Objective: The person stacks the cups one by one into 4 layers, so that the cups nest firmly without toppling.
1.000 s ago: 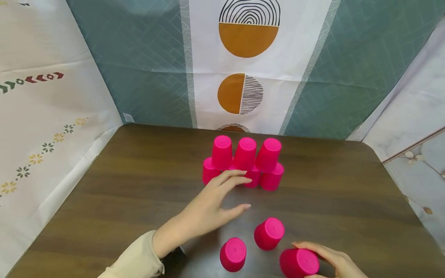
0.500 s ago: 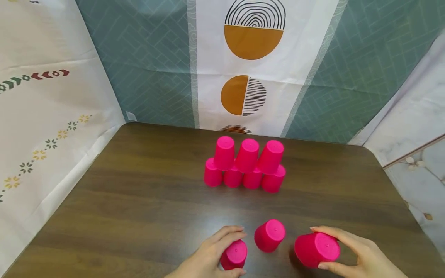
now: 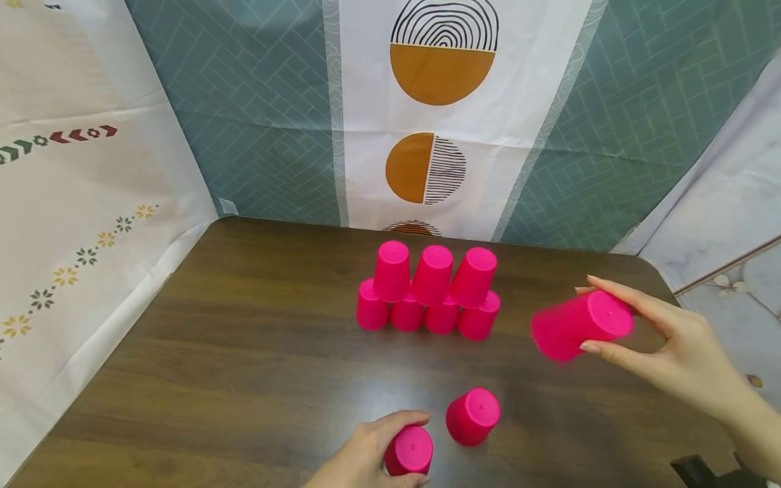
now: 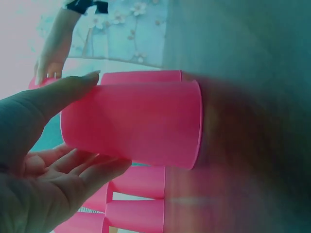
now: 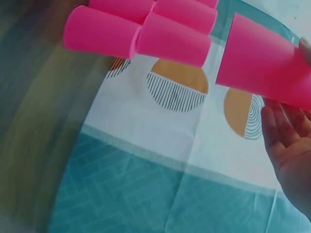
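My right hand (image 3: 683, 352) holds a pink cup (image 3: 573, 327) by its sides, thumb below and fingers above, up off the table to the right of the stack. That cup is tilted, its base toward the hand. Near the front edge, my left hand (image 3: 361, 455) has thumb and fingers around another upside-down pink cup (image 3: 407, 450); the left wrist view shows this cup (image 4: 131, 124) between them. Just right of it stands a lone upside-down pink cup (image 3: 472, 417). Farther back, three upturned cups (image 3: 432, 274) rest on a row of several more cups (image 3: 372, 306).
A dark brown wooden table (image 3: 244, 352) lies under everything. Behind it hangs a green and white patterned cloth (image 3: 256, 135). Pale cloths border the left and right sides. A black strap piece (image 3: 702, 471) shows at the right wrist.
My right hand has lifted its cup and moved it away from me, toward the stack's right side. My left hand came back from the stack to the near-left cup. The stack stays put.
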Demonstrator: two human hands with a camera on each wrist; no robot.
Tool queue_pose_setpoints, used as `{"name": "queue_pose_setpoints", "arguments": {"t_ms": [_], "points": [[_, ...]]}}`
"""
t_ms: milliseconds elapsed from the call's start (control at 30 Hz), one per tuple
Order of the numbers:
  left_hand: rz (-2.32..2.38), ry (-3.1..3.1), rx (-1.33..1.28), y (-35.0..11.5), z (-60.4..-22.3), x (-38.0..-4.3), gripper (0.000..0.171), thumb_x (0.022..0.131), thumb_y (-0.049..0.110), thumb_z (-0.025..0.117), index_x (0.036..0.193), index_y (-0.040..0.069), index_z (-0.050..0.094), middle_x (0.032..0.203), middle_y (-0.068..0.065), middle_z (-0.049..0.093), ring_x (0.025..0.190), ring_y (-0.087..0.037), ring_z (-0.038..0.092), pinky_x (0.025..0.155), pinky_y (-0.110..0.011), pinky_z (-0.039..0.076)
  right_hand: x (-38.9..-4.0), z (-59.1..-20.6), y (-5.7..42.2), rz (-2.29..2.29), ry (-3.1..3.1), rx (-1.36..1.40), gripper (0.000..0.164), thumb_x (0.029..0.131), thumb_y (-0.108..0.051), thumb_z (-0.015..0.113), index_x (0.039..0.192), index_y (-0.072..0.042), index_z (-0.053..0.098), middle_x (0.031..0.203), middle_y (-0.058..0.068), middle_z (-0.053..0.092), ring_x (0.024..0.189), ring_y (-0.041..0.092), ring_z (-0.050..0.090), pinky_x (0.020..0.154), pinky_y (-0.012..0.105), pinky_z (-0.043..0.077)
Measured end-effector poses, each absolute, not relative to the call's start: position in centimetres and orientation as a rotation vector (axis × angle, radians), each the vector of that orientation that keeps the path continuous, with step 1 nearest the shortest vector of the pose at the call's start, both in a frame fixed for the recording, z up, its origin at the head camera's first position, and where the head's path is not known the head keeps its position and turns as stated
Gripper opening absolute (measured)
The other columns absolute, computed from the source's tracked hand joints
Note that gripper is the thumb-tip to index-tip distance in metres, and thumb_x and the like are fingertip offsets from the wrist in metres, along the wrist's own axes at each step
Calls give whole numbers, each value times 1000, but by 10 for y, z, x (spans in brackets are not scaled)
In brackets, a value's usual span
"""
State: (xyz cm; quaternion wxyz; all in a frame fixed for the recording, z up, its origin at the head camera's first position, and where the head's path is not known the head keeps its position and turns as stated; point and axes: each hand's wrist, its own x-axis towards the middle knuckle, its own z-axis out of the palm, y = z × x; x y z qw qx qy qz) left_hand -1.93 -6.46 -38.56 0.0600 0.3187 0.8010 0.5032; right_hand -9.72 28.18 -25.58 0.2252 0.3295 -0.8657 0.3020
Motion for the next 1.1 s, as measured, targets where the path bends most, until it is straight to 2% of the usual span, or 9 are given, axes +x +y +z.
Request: {"name": "queue_pose_setpoints", "arguments": {"t_ms": [167, 300, 367, 500, 600, 733, 833, 967, 1100], "points": [[1613, 2311, 794, -66, -382, -21, 43, 76, 18, 78, 113, 14, 56, 90, 9, 64, 80, 4, 57, 67, -17, 51, -117, -249, 273, 821, -2430, 835, 89, 47, 6, 87, 130, -5, 55, 118, -10, 63, 105, -4, 56, 83, 5, 40], [1564, 2294, 683, -65, -377, -22, 41, 72, 17, 80, 109, 16, 60, 85, 16, 61, 76, 5, 55, 65, -18, 50, -129, -241, 258, 898, -2494, 758, 86, 61, 7, 82, 136, -17, 49, 120, -23, 57, 108, -8, 53, 84, 4, 39], [1533, 2308, 666, -65, -376, -21, 41, 72, 17, 80, 108, 16, 61, 85, 18, 60, 75, 5, 54, 65, -18, 50, -135, -239, 251, 952, -2535, 723, 83, 69, 4, 78, 140, -22, 44, 123, -24, 54, 110, -10, 51, 84, 3, 38], [1492, 2359, 728, -64, -376, -20, 40, 73, 16, 80, 108, 14, 61, 85, 16, 59, 74, 6, 52, 63, -16, 49, -147, -237, 238, 1016, -2586, 683, 79, 77, -4, 75, 142, -30, 38, 127, -15, 55, 110, -12, 49, 81, 3, 38], [1486, 2365, 754, -65, -376, -21, 41, 73, 16, 80, 109, 13, 61, 86, 15, 60, 75, 6, 52, 64, -16, 49, -157, -235, 229, 1008, -2605, 660, 77, 78, -10, 75, 141, -34, 39, 126, -4, 58, 107, -12, 49, 80, 6, 38], [1509, 2319, 730, -66, -375, -22, 42, 73, 17, 80, 109, 12, 61, 86, 15, 61, 76, 6, 52, 64, -17, 49, -168, -234, 217, 988, -2621, 654, 73, 79, -15, 76, 140, -35, 41, 123, 3, 59, 101, -12, 50, 79, 7, 38], [1510, 2316, 721, -66, -375, -22, 42, 72, 18, 81, 109, 13, 61, 86, 15, 61, 76, 6, 53, 64, -17, 49, -177, -233, 208, 991, -2624, 664, 70, 80, -20, 75, 139, -35, 41, 123, 3, 59, 98, -12, 51, 76, 7, 41], [1493, 2349, 713, -66, -374, -21, 42, 71, 17, 81, 109, 14, 61, 85, 16, 61, 75, 6, 53, 63, -16, 49, -186, -234, 196, 1072, -2625, 628, 70, 81, -25, 73, 140, -39, 38, 123, 0, 58, 98, -6, 54, 79, 13, 41], [1489, 2347, 693, -66, -374, -21, 41, 71, 15, 80, 108, 15, 62, 84, 17, 60, 74, 6, 53, 62, -16, 49, -192, -238, 187, 1140, -2627, 582, 69, 82, -28, 73, 140, -38, 37, 122, -2, 58, 100, 6, 58, 82, 18, 41]]}}
